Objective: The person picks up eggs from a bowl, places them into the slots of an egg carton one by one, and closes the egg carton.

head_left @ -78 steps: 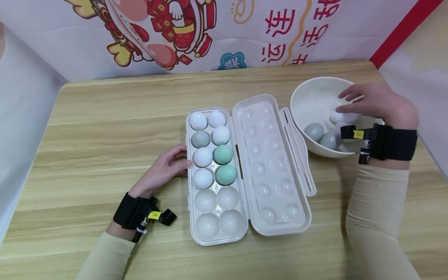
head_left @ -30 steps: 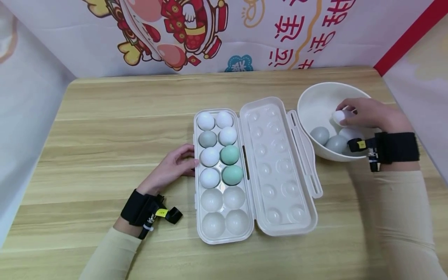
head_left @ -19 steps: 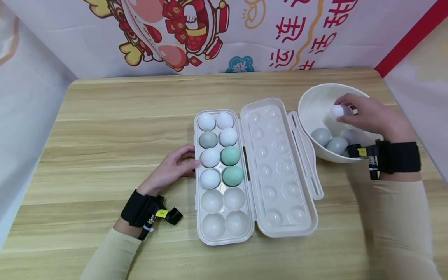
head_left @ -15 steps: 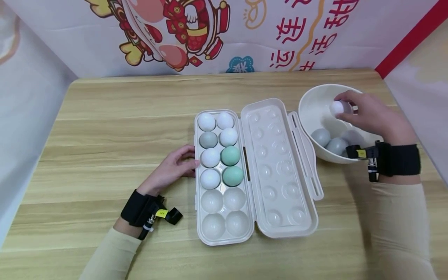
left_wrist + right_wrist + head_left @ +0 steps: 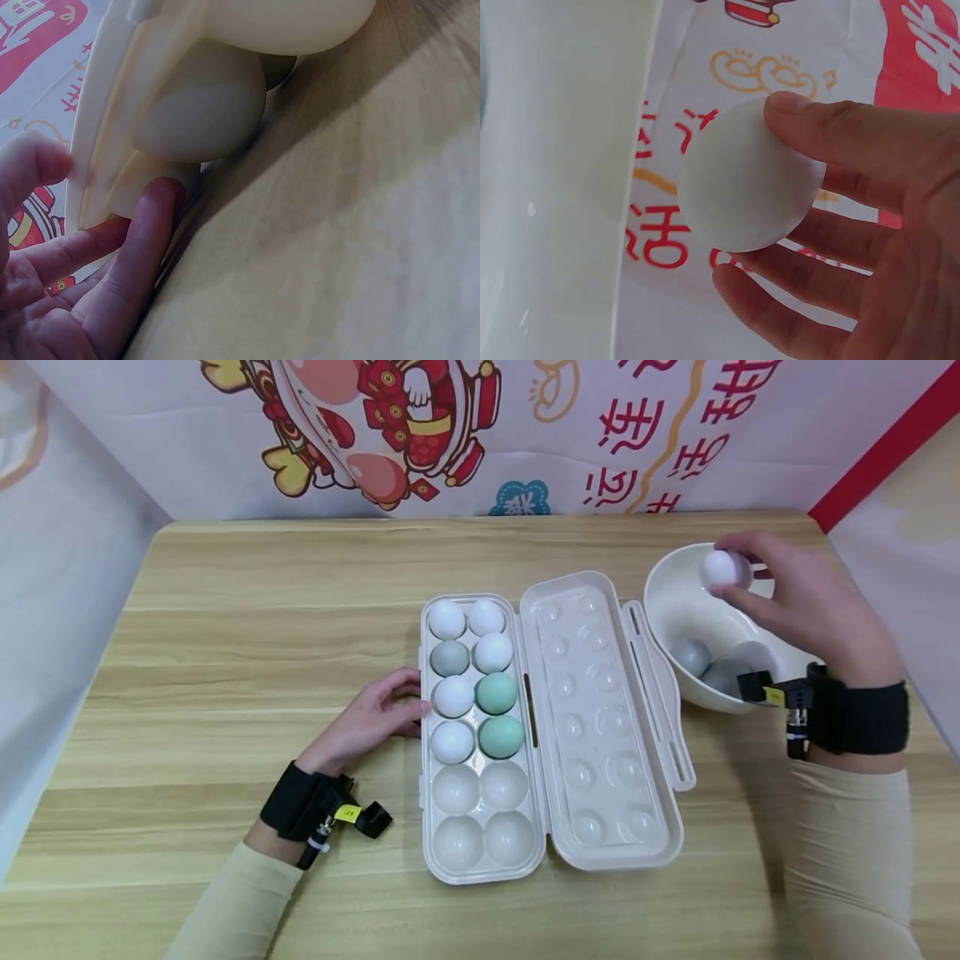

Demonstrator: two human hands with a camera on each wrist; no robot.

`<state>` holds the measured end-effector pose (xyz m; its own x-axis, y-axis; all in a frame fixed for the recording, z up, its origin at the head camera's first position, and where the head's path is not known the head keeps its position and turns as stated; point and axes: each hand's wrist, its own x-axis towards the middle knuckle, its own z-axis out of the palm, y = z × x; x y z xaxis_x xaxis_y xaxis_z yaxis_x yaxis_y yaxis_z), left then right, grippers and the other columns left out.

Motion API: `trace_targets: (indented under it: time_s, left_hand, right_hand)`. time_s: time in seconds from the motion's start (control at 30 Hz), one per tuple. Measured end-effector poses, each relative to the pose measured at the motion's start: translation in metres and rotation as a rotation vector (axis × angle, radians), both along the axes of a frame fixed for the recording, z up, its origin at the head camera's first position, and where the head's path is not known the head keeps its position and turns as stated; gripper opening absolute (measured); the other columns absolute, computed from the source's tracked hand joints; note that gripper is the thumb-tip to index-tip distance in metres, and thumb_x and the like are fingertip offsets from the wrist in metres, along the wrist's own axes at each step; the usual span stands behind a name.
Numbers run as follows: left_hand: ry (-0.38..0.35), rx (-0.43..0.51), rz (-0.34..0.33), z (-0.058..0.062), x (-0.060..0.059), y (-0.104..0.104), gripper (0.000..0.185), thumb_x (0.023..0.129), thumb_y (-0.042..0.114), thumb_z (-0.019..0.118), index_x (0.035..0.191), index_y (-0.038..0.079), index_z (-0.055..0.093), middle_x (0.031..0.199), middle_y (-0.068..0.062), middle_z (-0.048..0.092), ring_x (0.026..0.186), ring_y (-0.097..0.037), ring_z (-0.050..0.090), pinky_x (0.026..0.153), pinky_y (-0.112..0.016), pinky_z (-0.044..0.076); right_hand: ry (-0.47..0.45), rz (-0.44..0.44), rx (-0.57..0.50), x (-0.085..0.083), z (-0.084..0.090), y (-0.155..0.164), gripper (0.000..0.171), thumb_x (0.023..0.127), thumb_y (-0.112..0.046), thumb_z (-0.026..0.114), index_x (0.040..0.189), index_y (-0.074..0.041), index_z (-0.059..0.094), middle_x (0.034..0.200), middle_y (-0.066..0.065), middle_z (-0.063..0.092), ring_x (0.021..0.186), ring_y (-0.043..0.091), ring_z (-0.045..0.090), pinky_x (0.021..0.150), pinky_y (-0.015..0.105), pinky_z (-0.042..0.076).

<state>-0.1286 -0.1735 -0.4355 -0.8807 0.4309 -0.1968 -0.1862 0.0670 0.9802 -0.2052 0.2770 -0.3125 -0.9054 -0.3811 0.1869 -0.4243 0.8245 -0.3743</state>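
My right hand (image 5: 817, 602) pinches a white egg (image 5: 722, 570) between thumb and fingers, above the cream bowl (image 5: 663, 581). The right wrist view shows the egg (image 5: 742, 176) held near the fingertips. My left hand (image 5: 367, 718) grips the left edge of an egg carton (image 5: 480, 877). In the left wrist view, its thumb (image 5: 45, 161) touches the carton's rim while the fingers reach underneath against the rounded cups (image 5: 202, 105). White, grey and green eggs fill the far rows of cups; the two near rows are bare. Grey eggs (image 5: 692, 656) and a paler one (image 5: 753, 656) lie in the bowl.
The carton's lid (image 5: 600, 718) lies open on its right side, with a handle (image 5: 660, 693) close to the bowl. All stands on a wooden table (image 5: 262, 610). A printed cloth (image 5: 465, 435) rises behind the table.
My right hand reached into the bowl, took hold of a white egg and lifted it toward the bowl's far rim. The left hand has stayed on the carton's edge.
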Motion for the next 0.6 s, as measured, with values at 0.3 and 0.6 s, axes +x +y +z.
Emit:
trace_targets:
  time_s: [0.3,0.6]
  left_hand:
    - [0.000,-0.005,0.001,0.002,0.000,0.000,0.037,0.096,0.004,0.056,0.131,-0.004,0.045,0.122,-0.022,0.052,0.100,-0.028,0.060,0.080,-0.044,0.057]
    - [0.001,0.005,-0.002,0.002,0.000,0.000,0.038,0.096,0.004,0.056,0.131,-0.005,0.046,0.122,-0.023,0.053,0.098,-0.028,0.061,0.080,-0.044,0.057]
  right_hand:
    - [0.105,0.065,0.031,0.013,0.014,-0.025,0.051,0.082,-0.004,0.076,0.127,0.003,0.053,0.112,0.024,0.059,0.095,0.038,0.054,0.081,0.055,0.047]
    - [0.133,0.215,0.050,0.017,0.016,-0.054,0.050,0.080,-0.004,0.078,0.123,0.003,0.053,0.109,0.021,0.061,0.093,0.035,0.057,0.082,0.055,0.050]
